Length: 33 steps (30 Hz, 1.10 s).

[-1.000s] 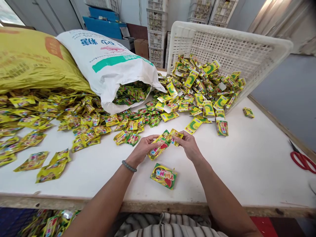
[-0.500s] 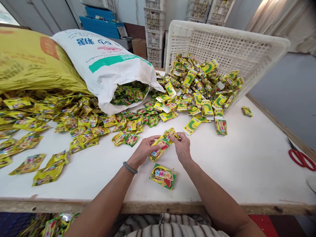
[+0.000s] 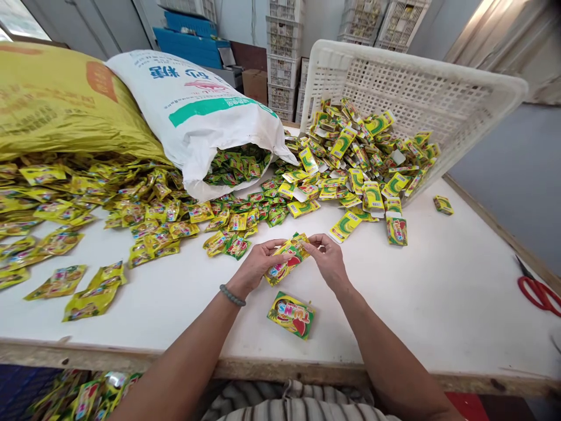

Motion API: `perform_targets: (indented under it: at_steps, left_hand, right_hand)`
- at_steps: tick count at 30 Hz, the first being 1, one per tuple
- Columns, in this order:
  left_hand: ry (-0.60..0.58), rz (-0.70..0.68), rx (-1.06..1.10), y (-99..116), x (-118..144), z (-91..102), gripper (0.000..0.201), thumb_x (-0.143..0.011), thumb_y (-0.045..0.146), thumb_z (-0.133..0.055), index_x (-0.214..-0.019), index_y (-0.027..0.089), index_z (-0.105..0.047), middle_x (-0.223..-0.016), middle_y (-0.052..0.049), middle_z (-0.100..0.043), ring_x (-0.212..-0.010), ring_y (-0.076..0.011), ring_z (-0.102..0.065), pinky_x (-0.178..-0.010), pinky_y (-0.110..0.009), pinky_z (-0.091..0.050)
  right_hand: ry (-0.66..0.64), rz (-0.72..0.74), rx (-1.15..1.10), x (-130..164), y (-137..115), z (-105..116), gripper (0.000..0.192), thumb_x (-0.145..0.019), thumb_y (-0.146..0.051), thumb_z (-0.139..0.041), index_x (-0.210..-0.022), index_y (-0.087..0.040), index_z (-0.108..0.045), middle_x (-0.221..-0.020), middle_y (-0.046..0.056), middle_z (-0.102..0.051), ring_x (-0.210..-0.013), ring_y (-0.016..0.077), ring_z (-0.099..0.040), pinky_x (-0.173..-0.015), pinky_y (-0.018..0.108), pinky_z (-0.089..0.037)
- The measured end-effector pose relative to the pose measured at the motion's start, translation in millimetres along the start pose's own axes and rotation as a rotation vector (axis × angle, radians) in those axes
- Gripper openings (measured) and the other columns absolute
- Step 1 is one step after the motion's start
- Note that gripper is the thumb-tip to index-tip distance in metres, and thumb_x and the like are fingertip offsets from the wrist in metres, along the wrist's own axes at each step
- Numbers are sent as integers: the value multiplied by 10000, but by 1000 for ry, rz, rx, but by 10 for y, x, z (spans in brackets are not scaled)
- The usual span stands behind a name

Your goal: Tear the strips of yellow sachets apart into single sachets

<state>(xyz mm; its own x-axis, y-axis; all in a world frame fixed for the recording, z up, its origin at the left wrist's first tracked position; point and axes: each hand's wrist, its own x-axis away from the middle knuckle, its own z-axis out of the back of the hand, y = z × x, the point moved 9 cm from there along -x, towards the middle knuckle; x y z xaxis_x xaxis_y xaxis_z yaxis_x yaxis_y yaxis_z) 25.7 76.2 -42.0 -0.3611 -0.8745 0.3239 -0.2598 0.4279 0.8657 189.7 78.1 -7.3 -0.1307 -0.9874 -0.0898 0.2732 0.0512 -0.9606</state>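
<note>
Closed around a small yellow-green candy box [image 3: 276, 272] printed with a watermelon, my left hand [image 3: 258, 263] is at the middle of the table. My right hand [image 3: 329, 258] pinches a yellow candy packet [image 3: 298, 242] at the box's upper right end. The packet seems partly inside the box; my fingers hide some of that end. Just below my hands a second candy box [image 3: 291, 316] lies flat, front face up. Beyond my hands are loose yellow and green packets [image 3: 237, 245].
A tipped white basket [image 3: 473, 76] spills small boxes [image 3: 372, 196] at the back right. A white sack [image 3: 197, 123] and a yellow sack [image 3: 65, 105] lie left, with yellow packets [image 3: 149, 228] in front. Red-handled scissors [image 3: 537, 292] lie at the right edge.
The packet sits deeper in the box, with less of it showing. My right fingers have moved closer to the box's end. The whole view has shifted slightly.
</note>
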Motion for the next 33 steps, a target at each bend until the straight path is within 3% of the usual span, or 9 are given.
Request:
perform_targets:
  at_steps: [3,5,9,14,16,19,24,30,33]
  left_hand:
    - [-7,-3,5,2,3,-6,582,-577,280,-885,-1087,143,-639,-883,-60,-744,-727,-177,-697,-638,-238,-540]
    - [-12,3,16,-4,3,-13,564,-589,276,-878,-1082,147,-638,-886,-58,-744,-725,-172,-696,-636,-234,-536]
    - [31,-32,19,36,34,-11,569,-550,279,-892,-1043,140,-644,-887,-56,-740,-712,-166,-687,-661,-242,-527]
    - [66,-72,26,44,84,-26,532,-467,312,-908,-928,175,-683,-884,-69,-734,-769,-215,-681,-753,-306,-513]
    - [94,-80,19,35,69,12,484,-471,328,-900,-889,200,-694,-862,-73,-733,-760,-228,-680,-749,-323,-508]
    - [140,-83,22,27,66,68,537,-483,368,-884,-925,150,-669,-815,-53,-715,-752,-229,-675,-761,-343,-494]
    - [128,-76,49,-2,89,53,588,-394,359,-914,-876,116,-682,-780,-54,-698,-665,-168,-623,-713,-302,-469]
    - [118,-100,29,-1,65,57,591,-395,393,-917,-862,110,-692,-813,-63,-705,-629,-136,-593,-695,-293,-448]
    - [110,-104,23,11,70,41,592,-394,395,-919,-859,106,-695,-810,-68,-705,-631,-136,-595,-698,-294,-447]
  right_hand:
    - [85,121,136,9,-146,33,278,-752,-496,-674,-688,-225,-669,-818,48,-644,-858,212,-513,-750,333,-412]
    - [103,125,161,10,-150,27,299,-750,-518,-668,-657,-236,-691,-852,58,-645,-926,233,-507,-835,370,-404]
    - [-12,29,93,53,-56,-99,336,-762,-554,-633,-683,-244,-735,-967,66,-651,-1008,255,-513,-920,405,-393]
    - [-158,-4,50,166,7,-272,423,-809,-602,-544,-787,-232,-748,-986,83,-674,-986,260,-563,-881,381,-444]
    - [-62,29,91,134,43,-199,442,-760,-642,-576,-757,-228,-732,-1024,90,-668,-1005,267,-563,-822,351,-474]
    - [91,71,112,66,98,-61,493,-659,-678,-647,-829,-221,-718,-943,76,-677,-865,235,-590,-712,318,-493]
    - [-58,57,84,-7,231,-154,485,-618,-682,-664,-731,-217,-741,-881,71,-704,-811,224,-621,-633,267,-502]
    - [-26,-49,120,-54,432,-90,543,-605,-684,-662,-876,-220,-737,-830,38,-710,-573,157,-579,-575,265,-513]
    - [-28,-81,149,-75,475,-63,586,-575,-703,-663,-903,-225,-748,-876,52,-733,-603,177,-609,-602,284,-531]
